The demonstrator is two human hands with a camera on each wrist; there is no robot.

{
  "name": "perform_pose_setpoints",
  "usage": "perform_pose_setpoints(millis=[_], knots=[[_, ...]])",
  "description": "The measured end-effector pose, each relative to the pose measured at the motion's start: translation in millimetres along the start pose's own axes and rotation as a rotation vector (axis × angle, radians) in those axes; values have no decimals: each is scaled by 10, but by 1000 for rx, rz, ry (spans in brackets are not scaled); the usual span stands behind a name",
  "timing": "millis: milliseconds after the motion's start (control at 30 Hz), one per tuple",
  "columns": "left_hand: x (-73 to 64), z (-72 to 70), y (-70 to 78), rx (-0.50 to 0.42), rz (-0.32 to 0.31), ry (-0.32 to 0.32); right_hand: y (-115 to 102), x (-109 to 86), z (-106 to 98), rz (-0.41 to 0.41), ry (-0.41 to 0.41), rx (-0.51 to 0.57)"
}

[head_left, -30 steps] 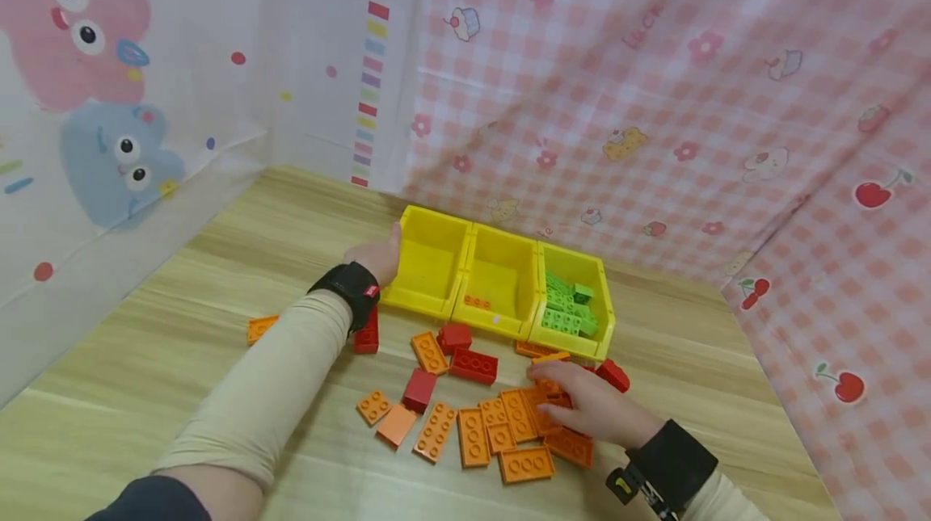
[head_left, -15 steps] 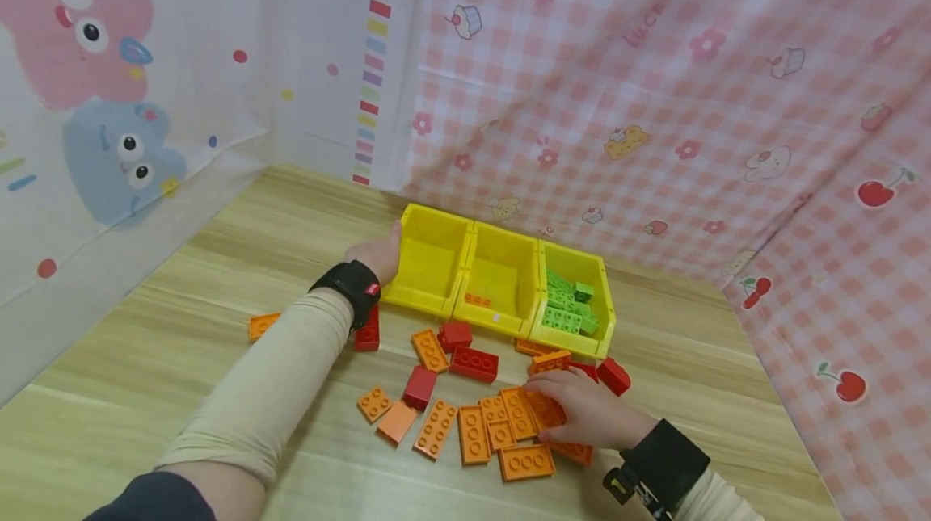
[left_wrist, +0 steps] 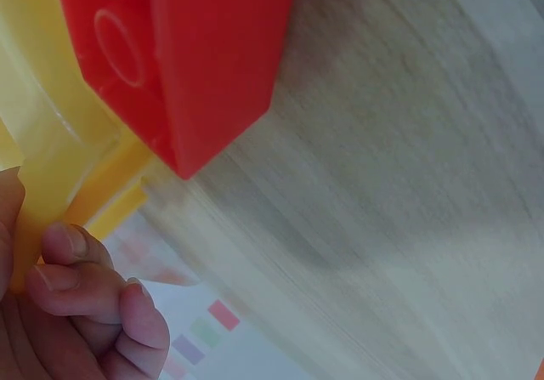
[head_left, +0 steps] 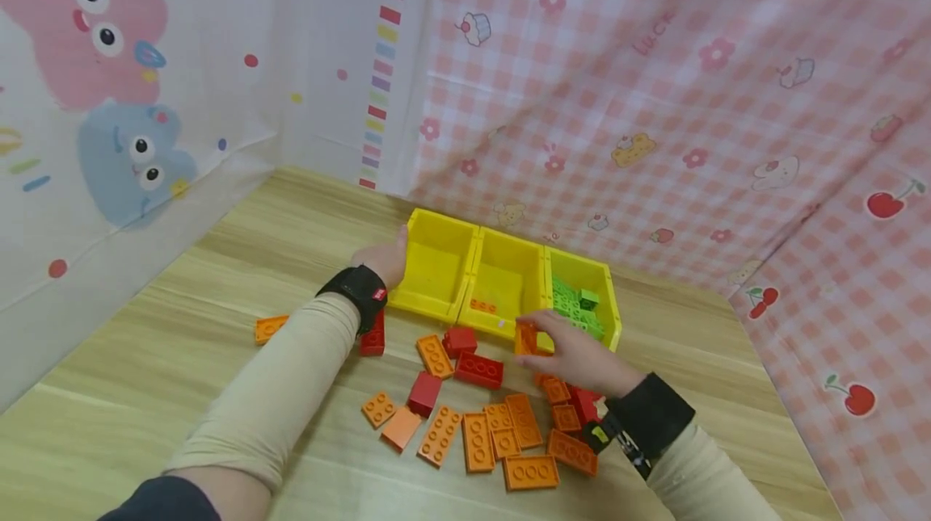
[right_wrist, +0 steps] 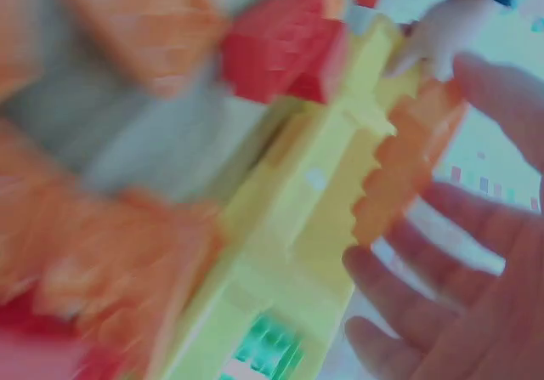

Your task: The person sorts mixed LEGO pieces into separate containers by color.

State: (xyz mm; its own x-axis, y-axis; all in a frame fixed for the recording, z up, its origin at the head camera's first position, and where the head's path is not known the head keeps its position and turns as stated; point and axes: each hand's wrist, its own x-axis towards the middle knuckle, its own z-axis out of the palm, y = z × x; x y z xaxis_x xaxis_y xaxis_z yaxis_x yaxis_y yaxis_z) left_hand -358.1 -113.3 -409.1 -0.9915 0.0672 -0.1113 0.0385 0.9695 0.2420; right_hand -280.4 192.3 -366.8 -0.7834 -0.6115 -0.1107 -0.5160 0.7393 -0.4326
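My left hand [head_left: 381, 260] grips the left end wall of a yellow three-compartment bin [head_left: 425, 307]; in the left wrist view its fingers curl at the yellow edge. A red building brick [left_wrist: 212, 65] looms close there. My right hand [head_left: 582, 355] pinches an orange building brick [head_left: 525, 339] between thumb and fingers, at the front of the bin. In the right wrist view this held brick [right_wrist: 412, 163] shows its row of studs. An orange brick [head_left: 482, 306] lies in the middle compartment, green bricks [head_left: 575, 303] in the right one.
Several orange bricks [head_left: 478, 442] and red bricks [head_left: 478, 370] lie scattered in front of the bin. A lone orange brick [head_left: 271, 329] lies left, beside my left forearm. A pink checked sheet [head_left: 582, 101] stands behind the bin.
My right hand has picked up an orange brick from the pile and moved it up and slightly left to the bin's front. The left hand keeps its grip on the bin.
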Motion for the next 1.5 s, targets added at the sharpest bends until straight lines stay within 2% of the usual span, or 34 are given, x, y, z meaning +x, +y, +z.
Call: perform_pose_setpoints(millis=[133,200,300,500,600,667,767,867,933,1067,1267,1500], knots=[[-35,20,-6,-12,0,13,-94,410,-14,68,66,123],[-32,54,5,-22,0,15,-96,590,12,92,83,142],[-26,104,43,-24,6,22,-56,756,67,136,101,135],[-78,67,134,-63,6,13,73,886,143,269,167,160],[-89,45,153,-77,5,21,106,973,184,302,229,125],[-82,47,151,-58,15,27,109,1033,220,334,242,78],[-62,58,140,-26,27,26,92,1094,272,413,217,48],[-48,68,130,-21,32,16,58,1117,307,507,169,74],[-35,78,121,-18,30,11,41,1124,319,540,147,96],[-13,94,87,-9,38,26,20,1136,327,536,107,87],[5,70,31,-14,32,21,-27,1164,345,471,74,-20],[-4,40,-37,-17,21,12,-78,1201,375,453,56,-85]])
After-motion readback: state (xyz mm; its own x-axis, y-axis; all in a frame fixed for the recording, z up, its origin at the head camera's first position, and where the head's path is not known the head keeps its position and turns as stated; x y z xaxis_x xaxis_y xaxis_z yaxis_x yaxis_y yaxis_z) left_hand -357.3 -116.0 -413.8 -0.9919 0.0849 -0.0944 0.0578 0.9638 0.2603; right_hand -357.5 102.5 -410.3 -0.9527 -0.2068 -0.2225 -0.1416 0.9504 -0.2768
